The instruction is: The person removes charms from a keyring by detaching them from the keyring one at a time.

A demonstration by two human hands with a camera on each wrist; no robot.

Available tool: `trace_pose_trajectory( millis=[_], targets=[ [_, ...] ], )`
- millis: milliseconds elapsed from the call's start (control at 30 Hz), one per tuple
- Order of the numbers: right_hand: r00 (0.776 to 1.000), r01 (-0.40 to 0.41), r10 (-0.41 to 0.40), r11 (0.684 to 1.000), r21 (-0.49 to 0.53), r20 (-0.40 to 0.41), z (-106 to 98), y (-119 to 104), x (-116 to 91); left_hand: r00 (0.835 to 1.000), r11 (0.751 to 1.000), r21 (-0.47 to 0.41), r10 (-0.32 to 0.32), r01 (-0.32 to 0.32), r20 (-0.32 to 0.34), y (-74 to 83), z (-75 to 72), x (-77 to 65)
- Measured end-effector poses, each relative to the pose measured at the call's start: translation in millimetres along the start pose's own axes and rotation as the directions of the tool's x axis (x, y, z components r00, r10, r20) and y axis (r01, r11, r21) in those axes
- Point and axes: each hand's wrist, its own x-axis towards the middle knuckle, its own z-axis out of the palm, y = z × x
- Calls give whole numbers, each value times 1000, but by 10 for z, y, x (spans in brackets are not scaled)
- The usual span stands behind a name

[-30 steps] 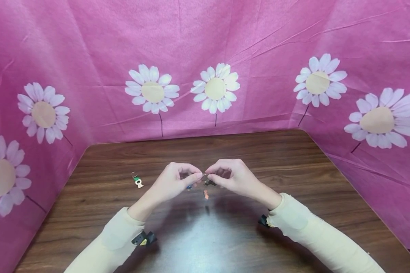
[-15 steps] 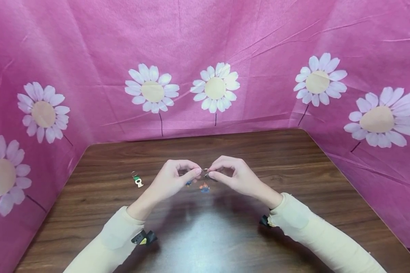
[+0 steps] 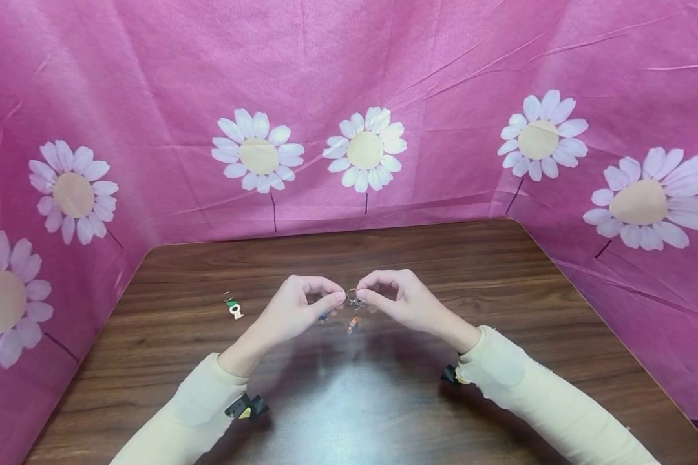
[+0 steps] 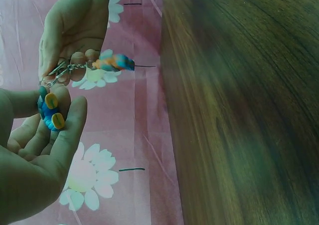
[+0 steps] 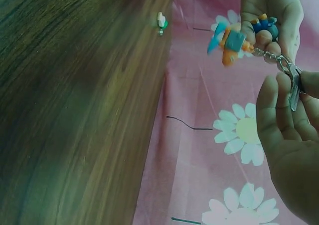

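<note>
In the head view my left hand (image 3: 302, 307) and right hand (image 3: 398, 300) meet above the table, pinching a metal key ring (image 3: 351, 290) from either side. An orange-and-blue figure charm (image 5: 233, 41) hangs from it on a short chain. Against the right fingers lies a silver key (image 5: 294, 99), partly covered by the thumb. A blue figure charm with yellow feet (image 4: 51, 116) sits by my left fingers, mostly hidden in the head view. How it joins the ring cannot be made out.
A green-and-white keychain (image 3: 234, 310) with its own ring lies on the wooden table (image 3: 442, 258), left of the hands. Pink cloth (image 3: 454, 97) printed with daisies stands around the back and sides.
The orange-and-blue charm has swung and turned beneath the ring. Both hands rose slightly and came back down, and more of the ring now shows between the fingertips.
</note>
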Motion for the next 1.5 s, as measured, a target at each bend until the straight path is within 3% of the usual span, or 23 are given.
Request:
trace_pose_trajectory(
  millis=[133,267,567,800,1033,1500],
  targets=[
    [999,40,-39,999,-25,30,14,8,0,1000,1000,-5,9,-9,3,-2,-2,-4],
    [999,16,-14,999,-38,45,36,14,8,1000,1000,-16,15,-15,1,11,-11,-8],
    [997,-59,54,993,100,48,76,102,-11,999,998,-58,15,-16,-29,43,10,2],
    [998,-43,45,998,47,-48,83,106,-35,999,998,-64,-3,0,-47,41,-2,-10],
    [995,-57,69,985,163,-73,102,86,-46,999,997,-63,-35,35,-4,-2,-7,-21],
    [999,-41,42,999,27,-14,59,38,-6,1000,999,-47,-15,14,-8,7,-31,-13]
  ],
)
